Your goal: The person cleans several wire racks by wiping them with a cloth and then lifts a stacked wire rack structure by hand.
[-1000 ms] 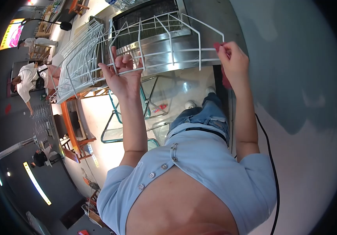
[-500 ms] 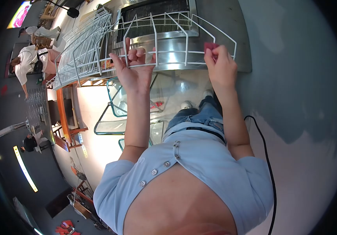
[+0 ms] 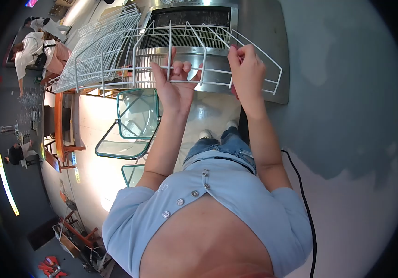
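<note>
A long white wire rack [image 3: 170, 51] is held up in front of me, over a steel counter. Beneath its lower rails my left hand [image 3: 175, 88] faces palm up, its fingers curled around the wires. My right hand [image 3: 248, 74] pinches a dark red cloth [image 3: 234, 87] against the rack's wires toward its right end. Most of the cloth is hidden behind that hand. Behind the rack lies a dark ribbed grille [image 3: 189, 37] set in the steel counter [image 3: 263, 41].
More white wire racks [image 3: 99, 48] stand stacked at the left. Clear folding chairs with green frames [image 3: 136, 113] are below the counter. Two people, one bending [image 3: 34, 51], are at the upper left, another farther down. A black cable [image 3: 306, 199] hangs at the right.
My right hand has moved left along the rack with the red cloth. The rack's right end now sticks out beyond it. The view has shifted, and my left hand still holds the rack.
</note>
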A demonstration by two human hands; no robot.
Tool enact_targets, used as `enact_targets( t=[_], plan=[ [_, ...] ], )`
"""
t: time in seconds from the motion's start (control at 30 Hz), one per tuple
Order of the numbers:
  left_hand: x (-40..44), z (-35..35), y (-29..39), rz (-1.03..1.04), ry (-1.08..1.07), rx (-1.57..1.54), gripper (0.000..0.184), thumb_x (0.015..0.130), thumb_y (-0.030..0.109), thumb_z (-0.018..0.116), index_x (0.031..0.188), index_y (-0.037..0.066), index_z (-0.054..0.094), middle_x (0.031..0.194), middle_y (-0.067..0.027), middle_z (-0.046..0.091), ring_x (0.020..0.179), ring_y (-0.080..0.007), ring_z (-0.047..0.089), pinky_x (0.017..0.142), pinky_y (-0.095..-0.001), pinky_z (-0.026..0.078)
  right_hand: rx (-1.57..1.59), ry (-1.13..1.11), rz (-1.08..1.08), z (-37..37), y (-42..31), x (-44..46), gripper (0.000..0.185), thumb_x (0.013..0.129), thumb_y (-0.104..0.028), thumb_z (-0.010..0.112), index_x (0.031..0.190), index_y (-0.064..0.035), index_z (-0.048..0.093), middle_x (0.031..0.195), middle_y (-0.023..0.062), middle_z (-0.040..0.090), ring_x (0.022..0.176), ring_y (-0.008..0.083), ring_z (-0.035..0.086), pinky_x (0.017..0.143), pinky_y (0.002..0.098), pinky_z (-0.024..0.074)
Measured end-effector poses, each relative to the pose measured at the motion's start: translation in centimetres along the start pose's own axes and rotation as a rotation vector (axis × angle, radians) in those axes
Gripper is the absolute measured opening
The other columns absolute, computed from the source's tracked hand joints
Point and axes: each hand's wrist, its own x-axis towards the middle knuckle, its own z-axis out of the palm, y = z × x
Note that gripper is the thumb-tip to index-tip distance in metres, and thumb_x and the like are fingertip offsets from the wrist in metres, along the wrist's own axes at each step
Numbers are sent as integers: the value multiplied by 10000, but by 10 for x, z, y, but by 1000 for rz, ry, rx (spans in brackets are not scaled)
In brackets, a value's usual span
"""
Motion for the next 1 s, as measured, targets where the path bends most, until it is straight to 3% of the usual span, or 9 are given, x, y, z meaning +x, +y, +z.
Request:
enact_targets(
  t=[0.13, 0.2, 0.33, 0.53, 0.67, 0.8, 0.93, 0.97, 1.0],
  plan=[
    [3, -5, -5, 8, 55, 16, 595, 935, 594, 311, 1236, 124, 518, 706, 46, 408, 768, -115, 462, 880, -494, 425, -154, -74, -17, 3, 7, -36, 218, 865, -248, 585, 813, -47, 520, 733, 153, 628, 700, 364, 620, 630, 439, 491],
    [2, -5, -7, -3, 64, 9, 597, 934, 595, 317, 1226, 117, 524, 704, 42, 407, 766, -113, 457, 884, -497, 423, -191, -183, 97, -2, 13, -51, 227, 879, -269, 558, 829, -50, 522, 751, 154, 622, 712, 381, 612, 646, 465, 488],
    [-1, 9, -7, -11, 79, 15, 623, 945, 589, 280, 1247, 75, 461, 678, 22, 367, 719, -129, 429, 812, -428, 464, -128, -128, 18, -8, 18, -36, 242, 898, -289, 539, 833, -56, 518, 758, 150, 623, 707, 381, 606, 634, 470, 477],
    [-3, 2, -15, -15, 25, 3, 608, 951, 580, 271, 1256, 87, 457, 687, 19, 379, 723, -126, 445, 824, -409, 463, -203, 1, -29, 2, 14, 19, 247, 912, -292, 531, 817, -65, 510, 752, 135, 617, 700, 367, 604, 614, 467, 464],
    [0, 3, -19, -11, 61, 4, 610, 946, 588, 278, 1247, 95, 471, 683, 28, 380, 732, -116, 448, 843, -426, 462, -206, 72, -162, 5, 18, -4, 214, 895, -252, 567, 816, -69, 486, 770, 112, 596, 693, 349, 599, 588, 453, 469],
    [1, 1, -18, -8, 61, -2, 617, 939, 597, 287, 1236, 92, 480, 680, 34, 380, 729, -113, 449, 864, -452, 461, -231, -3, -132, 3, 13, -48, 201, 886, -230, 581, 823, -69, 478, 784, 101, 585, 686, 341, 597, 585, 443, 472],
    [-2, 5, -21, -19, 10, -59, 614, 943, 590, 289, 1261, 96, 467, 716, 19, 443, 799, -138, 509, 886, -430, 443, -107, -57, -5, -6, 20, -49, 195, 896, -221, 568, 809, -63, 493, 748, 98, 604, 685, 336, 599, 592, 430, 473],
    [1, -8, -26, -13, -125, -97, 627, 943, 589, 283, 1300, 95, 430, 855, -17, 567, 963, -182, 551, 934, -430, 417, -20, 4, 10, -6, 20, -44, 197, 900, -219, 562, 803, -60, 498, 733, 101, 610, 679, 336, 599, 593, 425, 473],
    [0, -3, -26, -15, -122, -96, 627, 943, 589, 283, 1300, 95, 430, 855, -17, 567, 963, -182, 551, 934, -430, 417, -21, 2, 13, -7, 15, -40, 197, 900, -219, 562, 803, -60, 498, 733, 101, 610, 679, 336, 599, 593, 425, 473]
  ],
)
